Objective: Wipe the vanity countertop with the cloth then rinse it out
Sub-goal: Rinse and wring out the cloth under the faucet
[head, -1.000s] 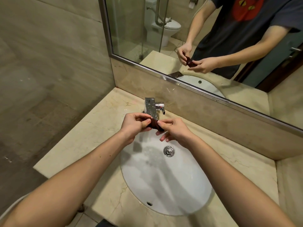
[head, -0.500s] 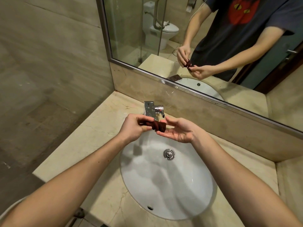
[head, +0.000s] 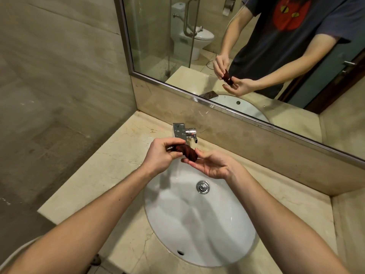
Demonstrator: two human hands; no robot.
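Countertop (head: pixel 110 175) is being hemmed in by the backsplash (head: pixel 256 143) under the mirror (head: pixel 158 56) at the back and by a wall at the right end, with the left and front edges being left open; both forearms are being held over the sink (head: pixel 197 224). A dark red-brown cloth (head: pixel 186 153), twisted into a tight short roll, is being held above the sink's back rim, just in front of the tap (head: pixel 182 132). Its left end is being pinched by the curled fingers of the left hand (head: pixel 160 155), while its right end is being propped on the near-straight fingers of the palm-up right hand (head: pixel 213 165).
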